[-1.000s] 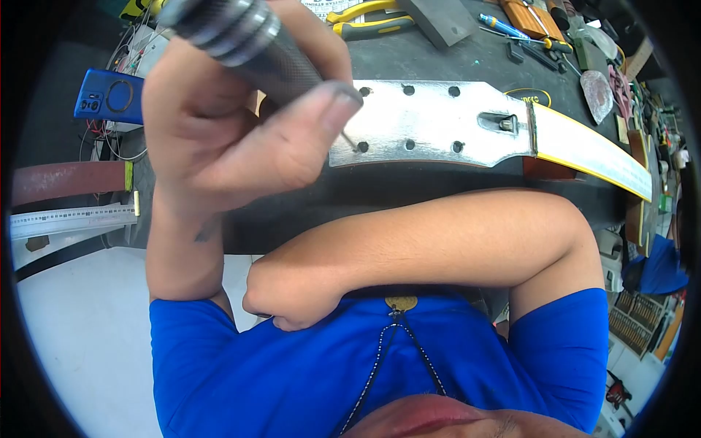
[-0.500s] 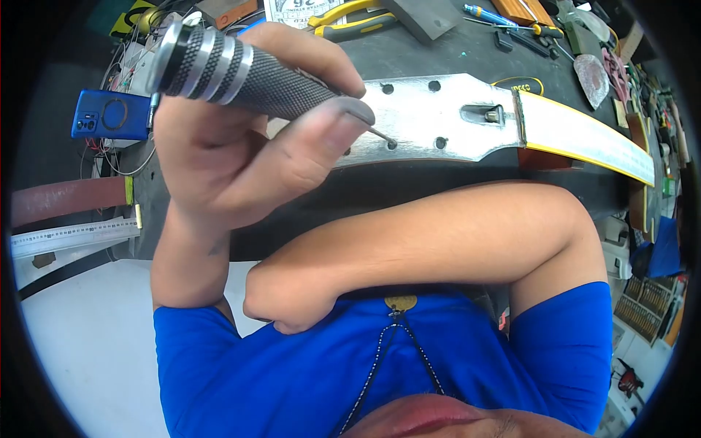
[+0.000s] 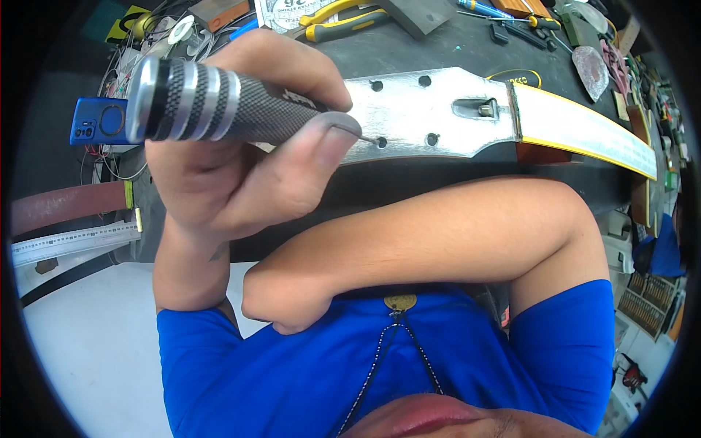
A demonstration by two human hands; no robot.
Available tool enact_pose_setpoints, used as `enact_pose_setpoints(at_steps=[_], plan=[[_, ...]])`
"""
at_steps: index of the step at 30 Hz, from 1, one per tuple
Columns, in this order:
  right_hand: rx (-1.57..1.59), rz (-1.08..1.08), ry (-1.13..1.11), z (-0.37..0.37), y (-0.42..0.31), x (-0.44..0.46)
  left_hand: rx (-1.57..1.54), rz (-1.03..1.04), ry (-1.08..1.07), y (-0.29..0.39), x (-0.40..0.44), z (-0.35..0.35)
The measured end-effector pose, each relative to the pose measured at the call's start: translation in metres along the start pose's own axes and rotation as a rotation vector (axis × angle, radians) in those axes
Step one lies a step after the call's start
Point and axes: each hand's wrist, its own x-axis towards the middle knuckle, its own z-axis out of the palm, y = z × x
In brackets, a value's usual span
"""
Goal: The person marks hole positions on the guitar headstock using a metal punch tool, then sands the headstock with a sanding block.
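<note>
My left hand (image 3: 270, 160) is closed around a thin-tipped tool with a knurled handle (image 3: 255, 108), black with silver bands. Thumb and index finger pinch it near the front. Its fine metal tip points right, at a hole in a silver-faced guitar headstock (image 3: 416, 109). How deep the tip sits is too small to tell. Several round holes and a slot with a small metal nut in it mark the headstock. The neck (image 3: 584, 130), yellow-edged, curves off to the right. Lower down, my right hand (image 3: 288, 303) is curled into a fist near my left elbow, its fingertips tucked away.
Yellow-handled pliers (image 3: 343, 22) and a grey block (image 3: 420, 16) lie beyond the headstock. A blue phone (image 3: 98, 120), cables, a steel ruler (image 3: 73, 241) and a brown strip (image 3: 69, 206) are at left. Screwdrivers (image 3: 544, 22) and assorted tools lie at the upper right.
The tool's handle end has swung down toward me, so the handle lies more level. Its tip stays by the same hole. The headstock shows slightly farther left; my right fist is nearly unmoved.
</note>
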Motion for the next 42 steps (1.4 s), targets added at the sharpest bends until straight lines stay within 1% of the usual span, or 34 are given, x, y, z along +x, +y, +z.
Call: enact_pose_setpoints(at_steps=[6, 12, 14, 17, 20, 24, 27, 29, 30, 32, 33, 35, 38, 39, 41, 42], plan=[[-0.027, -0.003, 0.049, 0.006, 0.003, 0.004, 0.086, -0.027, 0.044, 0.004, 0.001, 0.012], [-0.021, 0.033, 0.034, 0.002, -0.002, 0.001, 0.073, 0.019, -0.019, 0.004, 0.007, 0.009], [-0.017, 0.011, 0.063, 0.002, -0.001, -0.001, 0.057, -0.011, -0.016, 0.006, 0.008, 0.009], [-0.026, 0.008, 0.043, 0.001, -0.002, 0.000, 0.093, -0.064, 0.021, 0.011, 0.009, 0.013], [-0.009, 0.012, 0.040, 0.001, -0.002, -0.001, 0.176, -0.002, 0.011, 0.009, 0.010, 0.012], [-0.041, 0.030, 0.014, 0.001, -0.004, -0.001, 0.130, 0.001, -0.048, 0.008, 0.011, 0.008], [-0.068, -0.001, 0.035, 0.003, -0.002, 0.001, 0.080, -0.116, -0.011, 0.012, 0.015, 0.013], [-0.086, -0.011, 0.045, 0.004, -0.002, 0.002, 0.140, -0.116, -0.012, 0.014, 0.015, 0.012], [-0.079, -0.015, 0.051, 0.005, -0.001, 0.002, 0.211, -0.059, -0.041, 0.011, 0.015, 0.007], [-0.066, -0.020, 0.062, 0.007, 0.000, 0.003, 0.222, 0.020, -0.054, 0.006, 0.016, 0.005], [-0.067, -0.018, 0.058, 0.008, 0.000, 0.003, 0.164, 0.039, -0.038, 0.003, 0.015, 0.006], [-0.073, -0.014, 0.050, 0.008, 0.001, 0.004, 0.082, 0.009, -0.028, 0.003, 0.015, 0.007], [-0.102, -0.023, 0.072, 0.009, 0.001, 0.006, 0.051, -0.129, 0.003, 0.011, 0.014, 0.009], [-0.099, -0.020, 0.070, 0.009, 0.001, 0.006, 0.064, -0.166, 0.045, 0.014, 0.014, 0.013], [-0.092, -0.014, 0.068, 0.010, 0.001, 0.005, 0.116, -0.120, 0.049, 0.013, 0.014, 0.013], [-0.091, -0.017, 0.070, 0.010, 0.001, 0.005, 0.153, -0.036, 0.011, 0.009, 0.015, 0.009]])
